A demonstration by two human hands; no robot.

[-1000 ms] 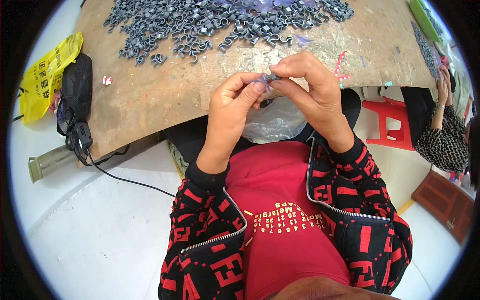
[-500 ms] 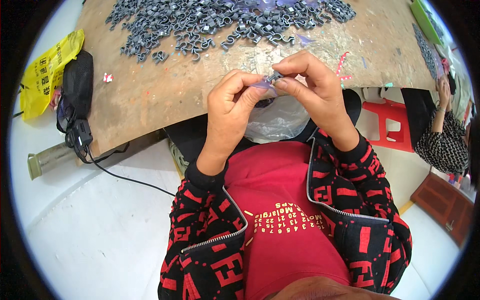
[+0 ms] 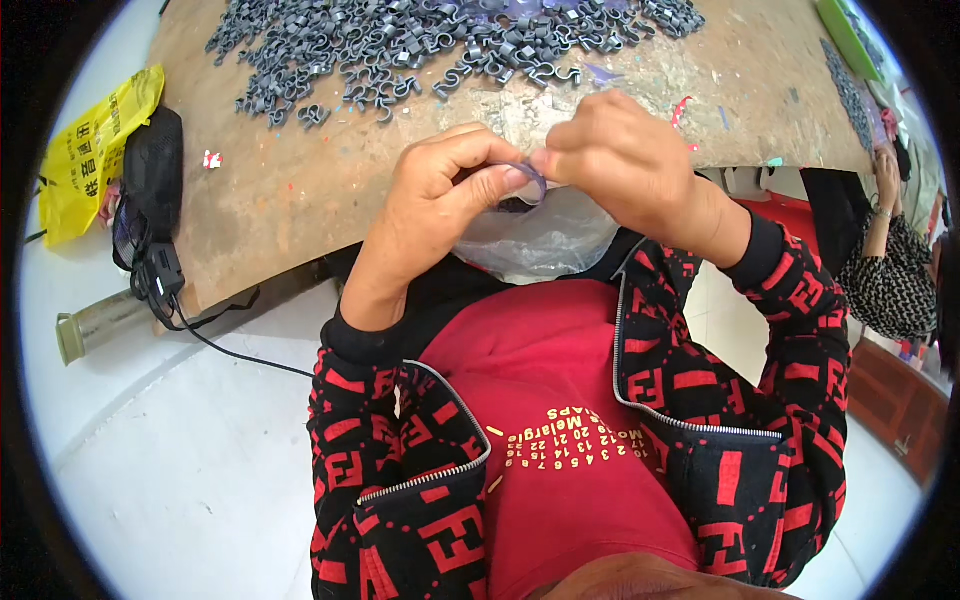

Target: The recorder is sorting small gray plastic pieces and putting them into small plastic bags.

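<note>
Standing nr the bench [image 3: 300, 200] rn, watching someone in a blk/red jacket [image 3: 770, 410] work w/ both hands over the front edge. L hand [image 3: 432, 190] is pinched closed, thumb + index on a see-thru purple plastic strip [image 3: 541, 187] that bends into a small curve btwn the two hands. R hand [image 3: 622, 150] is curled up almost like a fist, thumb tip at the strip's upper end, looks pinched on it too; can't tell if anything else is tucked in there tbh. Clear plastic bag [image 3: 540, 242] sits right below, in the lap area. Big heap of grey clips [image 3: 400, 55] on the far side of the bench, well apart from the hands. Yellow bag [image 3: 100, 155] + blk mesh pouch [image 3: 155, 160] are off the L end, and a co-worker's hands [image 3: 887, 180] are over by the R end, nr a green bin [image 3: 848, 38].
</note>
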